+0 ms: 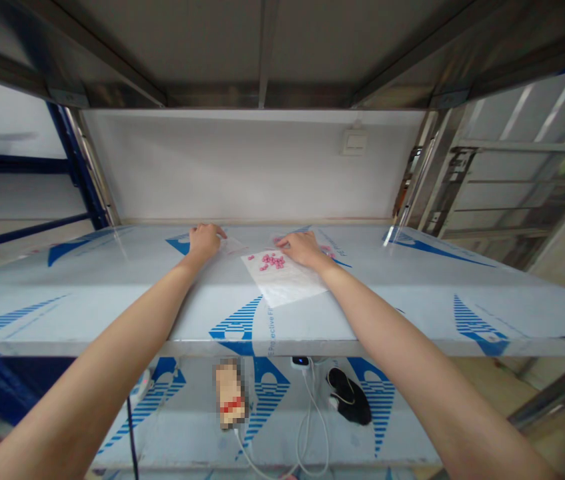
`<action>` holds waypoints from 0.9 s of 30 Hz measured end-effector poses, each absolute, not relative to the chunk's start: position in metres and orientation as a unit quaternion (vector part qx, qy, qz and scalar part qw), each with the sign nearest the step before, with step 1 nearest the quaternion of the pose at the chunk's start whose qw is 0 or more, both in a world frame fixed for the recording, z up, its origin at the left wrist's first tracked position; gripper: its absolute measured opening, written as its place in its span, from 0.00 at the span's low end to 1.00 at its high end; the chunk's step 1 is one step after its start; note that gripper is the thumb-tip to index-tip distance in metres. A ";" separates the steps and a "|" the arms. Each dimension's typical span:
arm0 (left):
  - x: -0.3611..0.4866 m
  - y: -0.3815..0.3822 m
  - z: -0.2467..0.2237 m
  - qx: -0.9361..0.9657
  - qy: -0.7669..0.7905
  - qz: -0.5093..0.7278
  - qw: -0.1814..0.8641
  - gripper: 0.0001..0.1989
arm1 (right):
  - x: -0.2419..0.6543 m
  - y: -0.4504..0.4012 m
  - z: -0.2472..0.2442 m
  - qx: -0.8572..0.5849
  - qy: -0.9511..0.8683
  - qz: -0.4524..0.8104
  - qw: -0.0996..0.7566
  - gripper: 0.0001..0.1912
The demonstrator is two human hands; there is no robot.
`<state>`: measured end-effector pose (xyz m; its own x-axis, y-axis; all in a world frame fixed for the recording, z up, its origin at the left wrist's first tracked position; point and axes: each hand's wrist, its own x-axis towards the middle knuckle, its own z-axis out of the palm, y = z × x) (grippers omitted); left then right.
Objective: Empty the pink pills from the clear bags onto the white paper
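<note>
On the film-covered metal shelf (392,293) lies a thin white sheet (292,288) with a cluster of small pink beads (273,261) on it. My right hand (305,248) rests over the sheet's far right part. Its fingers are pinched together close to the beads, and whatever is between them is too small to make out. More pink pieces (329,252) show just beyond that wrist. Left of the sheet, my left hand (205,241) is curled at the edge of a small clear plastic bag (235,246); its fingertips are partly hidden.
A metal shelf (212,53) hangs low overhead. Behind stands a white wall (252,160) with a switch (355,142). On the lower level are a blurred-out phone (231,393), white cables (307,420), a small device (301,362) and a black object (355,400). Metal posts (422,173) flank the shelf.
</note>
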<state>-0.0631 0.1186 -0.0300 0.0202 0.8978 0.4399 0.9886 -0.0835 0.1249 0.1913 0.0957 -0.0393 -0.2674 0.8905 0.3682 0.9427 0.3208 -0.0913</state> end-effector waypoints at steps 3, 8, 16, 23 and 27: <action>-0.060 0.119 -0.030 -0.732 -0.645 -0.181 0.120 0.21 | 0.191 0.095 -0.039 -0.574 -0.792 -0.081 0.192 0.14; -0.055 0.118 -0.032 -0.767 -0.629 -0.095 0.088 0.21 | 0.191 0.095 -0.039 -0.581 -0.777 -0.099 0.221 0.11; -0.056 0.121 -0.037 -0.786 -0.589 -0.153 0.109 0.21 | 0.191 0.099 -0.033 -0.613 -0.676 -0.037 0.408 0.07; -0.026 0.105 -0.031 -0.851 -0.408 -0.318 -0.088 0.21 | 0.177 0.098 -0.030 -0.466 -0.729 0.007 0.502 0.06; -0.015 0.103 -0.038 -0.839 -0.362 -0.357 -0.195 0.22 | 0.171 0.096 -0.032 -0.391 -0.792 -0.019 0.468 0.07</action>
<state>-0.0147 0.1032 -0.0376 0.4825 0.7465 0.4582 0.4687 -0.6619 0.5850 0.1706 0.0965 -0.0315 -0.2564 0.6021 0.7562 0.6374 0.6934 -0.3360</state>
